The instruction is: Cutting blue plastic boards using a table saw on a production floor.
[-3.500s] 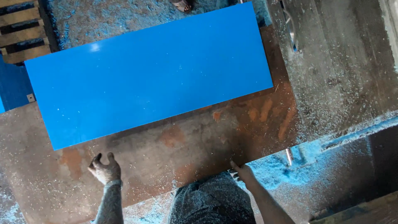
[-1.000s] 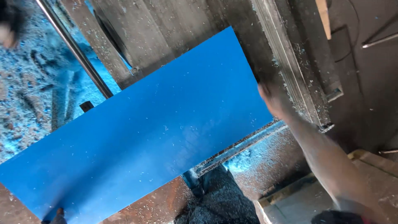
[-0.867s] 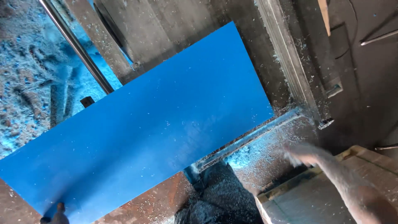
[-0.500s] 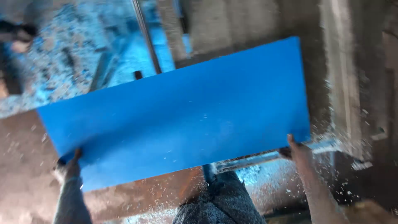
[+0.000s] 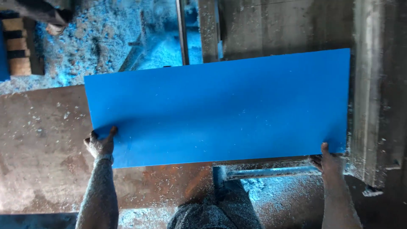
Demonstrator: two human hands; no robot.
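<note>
Left hand (image 5: pixel 101 144) and right hand (image 5: pixel 330 160) gripping near corners of flat blue rectangular panel (image 5: pixel 220 108). Fingers mostly hidden beneath (2 thumbs visible on top). Rusty sawdust-strewn metal table (image 5: pixel 38 140) underneath.

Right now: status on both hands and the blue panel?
Left hand grips blue panel at near-left corner. Right hand grips near-right corner. Panel flat on dusty saw table, far-right edge against metal fence. Nothing on top.

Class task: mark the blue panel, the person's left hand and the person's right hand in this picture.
blue panel (image 5: pixel 220 108), head view, middle of its top face.
left hand (image 5: pixel 101 144), head view, back of the hand.
right hand (image 5: pixel 328 161), head view, back of the hand.
</note>
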